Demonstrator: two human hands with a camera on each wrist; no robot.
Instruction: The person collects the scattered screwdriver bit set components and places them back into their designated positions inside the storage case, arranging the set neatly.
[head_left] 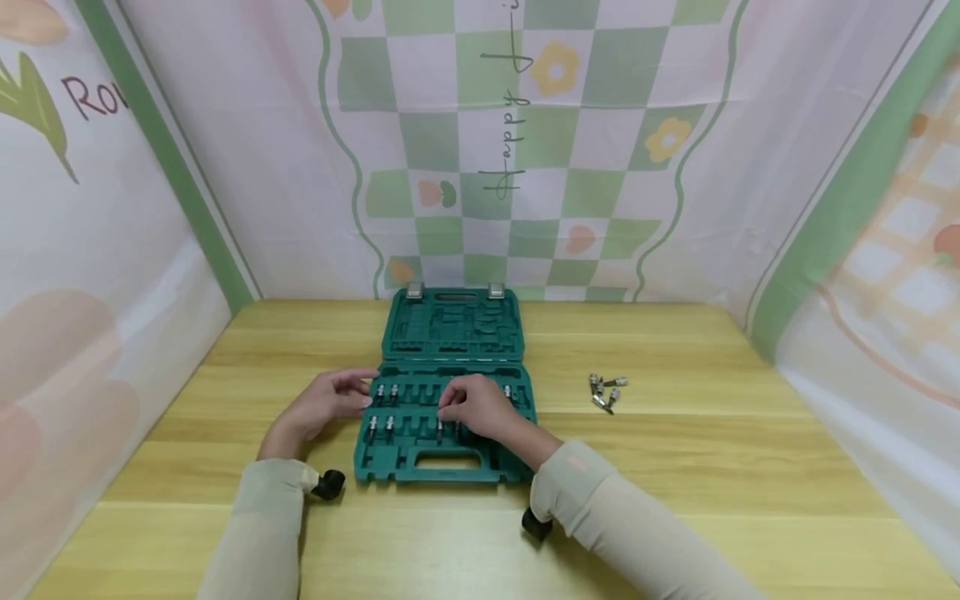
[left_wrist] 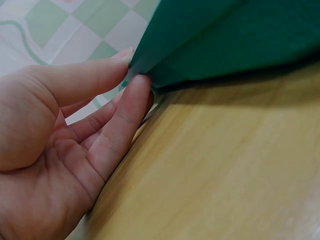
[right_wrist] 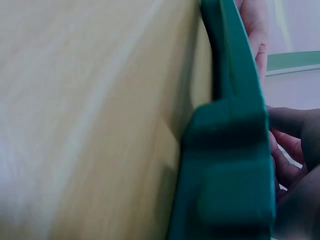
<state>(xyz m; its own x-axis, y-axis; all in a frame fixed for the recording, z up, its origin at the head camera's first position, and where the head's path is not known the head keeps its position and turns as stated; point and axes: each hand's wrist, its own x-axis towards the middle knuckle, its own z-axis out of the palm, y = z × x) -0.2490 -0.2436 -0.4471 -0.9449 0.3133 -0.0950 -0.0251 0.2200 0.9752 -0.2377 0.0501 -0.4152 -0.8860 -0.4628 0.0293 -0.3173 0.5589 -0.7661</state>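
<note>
Some five loose bits [head_left: 601, 402] lie beside one green case [head_left: 450, 362], left fingers [head_left: 351, 403] pinching its edge, right fingers [head_left: 452, 410] one bit [head_left: 440, 428].

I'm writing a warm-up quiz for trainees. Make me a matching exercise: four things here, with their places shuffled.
Things:
1. Left hand
2. Right hand
3. Loose bit sockets
4. Case lid

Places:
A. Over the near half of the green case
B. Nearest the checkered backdrop
C. At the case's left edge
D. On the bare tabletop, right of the case

Pairs: 1-C, 2-A, 3-D, 4-B
</note>
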